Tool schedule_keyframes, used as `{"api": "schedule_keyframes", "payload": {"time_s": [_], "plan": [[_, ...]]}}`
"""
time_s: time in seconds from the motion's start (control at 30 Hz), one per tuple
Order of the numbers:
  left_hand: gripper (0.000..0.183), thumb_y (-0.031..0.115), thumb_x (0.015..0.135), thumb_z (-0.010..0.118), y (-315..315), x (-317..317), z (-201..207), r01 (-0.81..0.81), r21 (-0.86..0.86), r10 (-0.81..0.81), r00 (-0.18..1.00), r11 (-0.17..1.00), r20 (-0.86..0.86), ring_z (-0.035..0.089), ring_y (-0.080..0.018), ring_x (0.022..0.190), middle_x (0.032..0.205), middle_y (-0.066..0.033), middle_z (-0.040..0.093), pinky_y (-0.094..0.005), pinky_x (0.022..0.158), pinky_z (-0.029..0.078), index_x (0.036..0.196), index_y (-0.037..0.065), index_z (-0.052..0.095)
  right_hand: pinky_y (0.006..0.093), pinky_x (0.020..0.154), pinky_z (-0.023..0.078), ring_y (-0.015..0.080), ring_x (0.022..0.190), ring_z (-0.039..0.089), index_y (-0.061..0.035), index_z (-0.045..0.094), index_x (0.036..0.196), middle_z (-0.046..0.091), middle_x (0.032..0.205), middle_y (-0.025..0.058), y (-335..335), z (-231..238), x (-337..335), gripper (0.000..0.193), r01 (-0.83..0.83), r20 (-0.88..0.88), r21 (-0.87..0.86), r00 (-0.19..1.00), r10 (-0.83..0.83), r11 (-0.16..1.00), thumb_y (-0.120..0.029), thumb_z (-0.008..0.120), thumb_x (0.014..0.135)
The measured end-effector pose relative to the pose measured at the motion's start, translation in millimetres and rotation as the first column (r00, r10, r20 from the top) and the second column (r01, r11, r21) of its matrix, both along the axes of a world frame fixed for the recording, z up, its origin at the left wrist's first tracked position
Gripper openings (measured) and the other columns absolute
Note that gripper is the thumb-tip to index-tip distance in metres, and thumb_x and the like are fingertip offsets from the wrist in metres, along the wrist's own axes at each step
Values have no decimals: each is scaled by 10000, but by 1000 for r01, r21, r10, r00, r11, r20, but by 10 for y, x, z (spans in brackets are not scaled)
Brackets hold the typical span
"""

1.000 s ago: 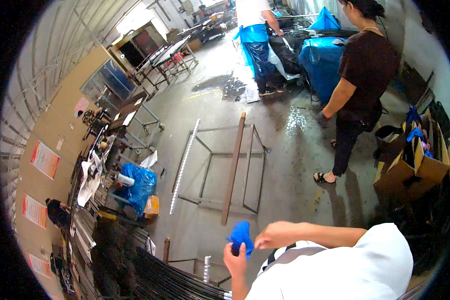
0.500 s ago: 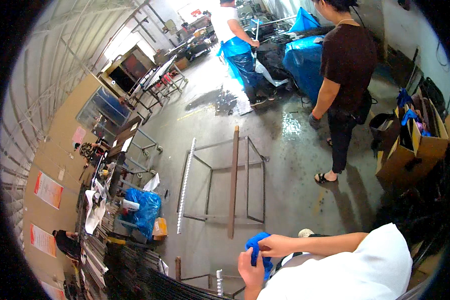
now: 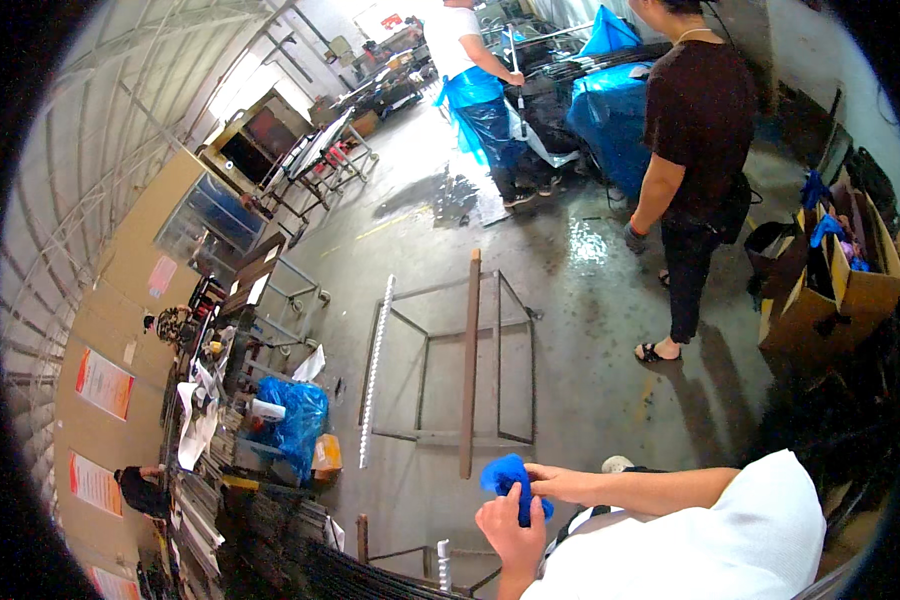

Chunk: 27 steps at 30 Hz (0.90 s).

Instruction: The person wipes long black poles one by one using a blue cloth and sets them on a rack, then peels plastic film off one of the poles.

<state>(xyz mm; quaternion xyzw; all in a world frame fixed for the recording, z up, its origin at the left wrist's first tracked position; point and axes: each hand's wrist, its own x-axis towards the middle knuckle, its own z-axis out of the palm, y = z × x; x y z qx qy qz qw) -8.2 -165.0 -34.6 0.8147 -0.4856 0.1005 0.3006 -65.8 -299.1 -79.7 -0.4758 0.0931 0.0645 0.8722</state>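
A crumpled bright blue cloth (image 3: pixel 507 474) is between my two hands, low in the picture. My left hand (image 3: pixel 513 528) comes up from the lower edge, with its fingers and thumb pressed on the cloth's lower part. From the right, my right hand (image 3: pixel 560 483) reaches across and pinches the cloth's right side; its fingertips are partly hidden by the blue folds. Just beyond my hands a metal frame stand (image 3: pixel 417 436) rests on the floor. A brown bar (image 3: pixel 470 370) and a white ridged bar (image 3: pixel 376 372) lie across this stand.
A person in a dark shirt (image 3: pixel 700 120) stands at the right near an open cardboard box (image 3: pixel 835 315). Another in a white shirt (image 3: pixel 453 50) works farther off beside blue-wrapped stock (image 3: pixel 610 115). On the left are a cluttered bench (image 3: pixel 195 420), a blue plastic bag (image 3: pixel 295 415) and wheeled racks (image 3: pixel 290 290).
My hands have turned the blue cloth, and more of it now sticks out to the upper left. The view has shifted slightly. The person in the white shirt has moved a hand a little.
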Motion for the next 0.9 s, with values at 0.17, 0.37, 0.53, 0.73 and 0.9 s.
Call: {"api": "schedule_keyframes", "payload": {"time_s": [0.17, 0.37, 0.53, 0.73, 0.9], "plan": [[337, 181, 757, 660, -85, 25, -74, 21, -27, -22, 998, 999, -56, 550, -308, 738, 795, -130, 578, -389, 717, 428, 1036, 2, 597, 328, 1011, 303, 199, 1204, 395, -54, 357, 1311, 439, 1293, 97, -67, 56, 2, 507, 89, -89, -19, 992, -90, 996, -250, 518, 872], [349, 163, 845, 592, -168, -53, -15, -140, -88, 59, 797, 986, -601, 584, -230, 933, 1016, -162, 620, -328, 832, 447, 1127, -41, 554, 350, 1010, 315, 240, 1208, 407, -8, 298, 1312, 420, 1317, 161, -226, -84, 50, 632, 152, -102, -152, 980, -169, 977, -291, 599, 833], [332, 163, 880, 556, -204, -42, -65, -227, -163, 44, 699, 960, -713, 554, -175, 936, 1038, -120, 611, -306, 842, 435, 1145, -37, 547, 359, 1005, 324, 252, 1215, 403, -11, 286, 1318, 416, 1319, 168, -335, 77, 83, 666, 125, -207, -94, 968, -142, 988, -308, 620, 824], [346, 196, 901, 536, -334, -50, -74, -316, -203, 17, 575, 927, -818, 558, -180, 924, 1044, -123, 603, -298, 840, 440, 1144, -51, 542, 378, 999, 330, 257, 1240, 375, -20, 259, 1349, 386, 1350, 156, -512, -129, 154, 715, 150, -231, -170, 955, -187, 974, -318, 635, 818], [340, 202, 905, 520, -373, -23, -283, -549, -281, -148, 274, 787, -950, 566, -189, 900, 1041, -109, 590, -310, 815, 463, 1162, -21, 527, 374, 1019, 306, 251, 1245, 365, -36, 262, 1364, 387, 1347, 144, -676, -400, 189, 701, 118, -209, -134, 967, -145, 984, -318, 622, 832]]}}
